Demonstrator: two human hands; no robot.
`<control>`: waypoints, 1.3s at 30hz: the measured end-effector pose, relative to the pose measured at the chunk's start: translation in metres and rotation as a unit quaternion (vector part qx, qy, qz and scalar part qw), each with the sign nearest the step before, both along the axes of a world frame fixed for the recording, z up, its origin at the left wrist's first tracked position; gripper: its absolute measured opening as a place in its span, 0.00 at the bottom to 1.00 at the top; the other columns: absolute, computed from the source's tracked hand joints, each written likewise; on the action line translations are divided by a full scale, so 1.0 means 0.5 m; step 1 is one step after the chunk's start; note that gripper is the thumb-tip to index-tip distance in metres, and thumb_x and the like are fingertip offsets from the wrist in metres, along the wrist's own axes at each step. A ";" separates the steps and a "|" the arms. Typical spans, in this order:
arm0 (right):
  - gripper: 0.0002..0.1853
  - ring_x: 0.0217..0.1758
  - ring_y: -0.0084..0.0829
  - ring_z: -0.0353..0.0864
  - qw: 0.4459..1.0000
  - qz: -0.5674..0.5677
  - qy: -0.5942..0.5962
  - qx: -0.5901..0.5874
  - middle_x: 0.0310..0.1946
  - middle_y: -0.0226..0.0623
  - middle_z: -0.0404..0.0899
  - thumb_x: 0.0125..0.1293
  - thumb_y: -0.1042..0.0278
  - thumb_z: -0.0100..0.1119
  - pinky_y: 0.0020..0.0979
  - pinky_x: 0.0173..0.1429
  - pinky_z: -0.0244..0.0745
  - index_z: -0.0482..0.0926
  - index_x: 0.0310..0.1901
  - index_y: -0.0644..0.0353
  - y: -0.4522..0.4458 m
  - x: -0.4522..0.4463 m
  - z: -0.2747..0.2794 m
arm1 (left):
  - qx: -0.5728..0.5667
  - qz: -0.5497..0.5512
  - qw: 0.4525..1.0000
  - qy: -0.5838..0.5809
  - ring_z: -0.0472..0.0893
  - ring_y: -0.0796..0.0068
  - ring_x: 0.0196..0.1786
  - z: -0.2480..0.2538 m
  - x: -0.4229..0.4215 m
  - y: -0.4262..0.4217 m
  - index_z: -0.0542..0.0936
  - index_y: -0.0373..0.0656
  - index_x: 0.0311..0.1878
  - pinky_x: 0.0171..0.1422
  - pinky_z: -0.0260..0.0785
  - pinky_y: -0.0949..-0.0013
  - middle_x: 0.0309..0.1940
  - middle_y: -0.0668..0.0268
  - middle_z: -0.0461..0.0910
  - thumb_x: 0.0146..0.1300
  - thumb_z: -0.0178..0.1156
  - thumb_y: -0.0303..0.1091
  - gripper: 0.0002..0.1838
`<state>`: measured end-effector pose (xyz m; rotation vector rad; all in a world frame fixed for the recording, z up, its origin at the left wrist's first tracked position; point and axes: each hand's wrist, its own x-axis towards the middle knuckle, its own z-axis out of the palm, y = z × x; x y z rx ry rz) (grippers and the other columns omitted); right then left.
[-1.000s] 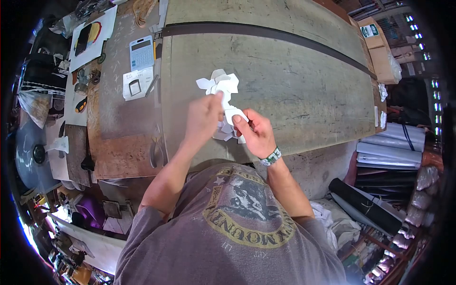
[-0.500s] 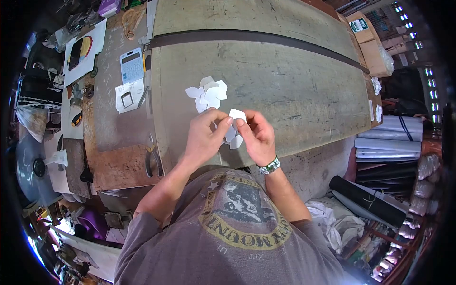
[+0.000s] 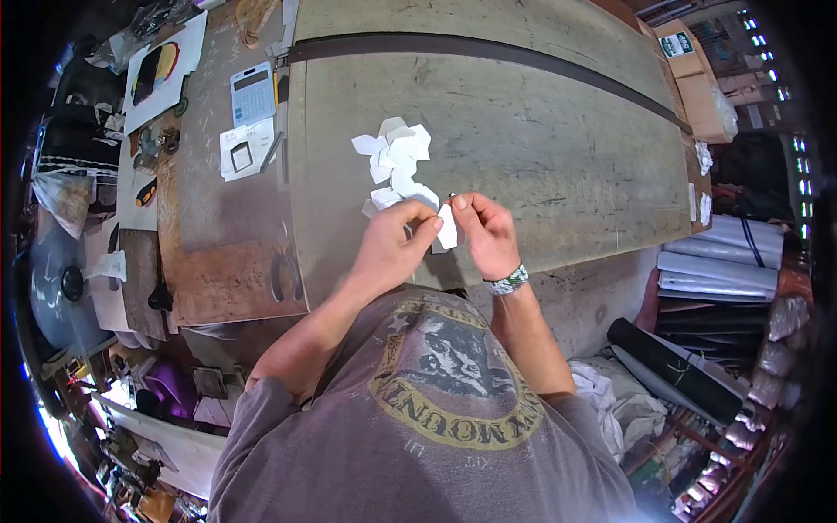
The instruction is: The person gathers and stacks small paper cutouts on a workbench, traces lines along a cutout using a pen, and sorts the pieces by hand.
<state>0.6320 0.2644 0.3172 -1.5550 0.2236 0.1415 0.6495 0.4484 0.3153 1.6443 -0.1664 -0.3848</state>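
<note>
Several small white cut pieces (image 3: 399,157) lie in a loose, overlapping pile on the worn table. Just in front of the pile, my left hand (image 3: 397,240) has thumb and forefinger pinched together at the left edge of a white piece (image 3: 447,227). My right hand (image 3: 488,234), with a beaded band at the wrist, pinches near the upper right of the same piece; a tiny dark spot shows at its fingertips, too small to make out. Part of another pale piece shows below the held one.
On the left stand a blue calculator (image 3: 253,94), a paper note (image 3: 248,150) with a dark frame shape, and pliers (image 3: 284,275). A dark strip (image 3: 488,48) crosses the table's far part. Rolls of material (image 3: 715,261) lie at the right.
The held white piece has turned to a narrow, upright angle between my hands. My right hand has shifted slightly right, and more white pieces show beyond my left hand.
</note>
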 end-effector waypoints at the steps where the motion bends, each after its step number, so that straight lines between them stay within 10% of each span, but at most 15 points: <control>1: 0.11 0.31 0.13 0.74 0.999 0.015 -0.016 0.029 0.30 0.22 0.81 0.79 0.66 0.60 0.22 0.36 0.70 0.86 0.47 0.66 -0.005 0.003 0.000 | 0.012 -0.007 1.000 0.015 0.79 0.80 0.33 0.000 0.004 0.006 0.86 0.35 0.44 0.38 0.71 0.69 0.33 0.65 0.87 0.72 0.67 0.35 0.11; 14: 0.07 0.30 0.14 0.79 1.000 0.022 0.017 -0.001 0.29 0.26 0.85 0.70 0.74 0.65 0.21 0.35 0.73 0.87 0.45 0.68 -0.012 0.004 0.050 | 0.014 -0.014 0.999 -0.051 0.73 0.85 0.31 0.028 0.008 -0.003 0.83 0.33 0.39 0.35 0.66 0.70 0.29 0.70 0.80 0.72 0.66 0.29 0.08; 20: 0.07 0.29 0.14 0.80 0.998 0.033 0.018 -0.047 0.29 0.27 0.86 0.69 0.72 0.66 0.21 0.34 0.73 0.87 0.42 0.68 -0.016 0.005 0.042 | 0.084 -0.026 0.989 -0.119 0.82 0.62 0.32 0.049 0.010 -0.001 0.83 0.36 0.39 0.38 0.72 0.59 0.32 0.58 0.83 0.70 0.66 0.32 0.08; 39: 0.08 0.30 0.15 0.81 0.998 0.049 -0.003 -0.046 0.29 0.28 0.87 0.68 0.75 0.61 0.21 0.34 0.74 0.87 0.41 0.68 -0.017 0.012 0.045 | 0.114 -0.012 0.980 -0.163 0.81 0.61 0.32 0.039 0.006 -0.007 0.83 0.35 0.39 0.40 0.73 0.59 0.31 0.58 0.82 0.67 0.66 0.29 0.06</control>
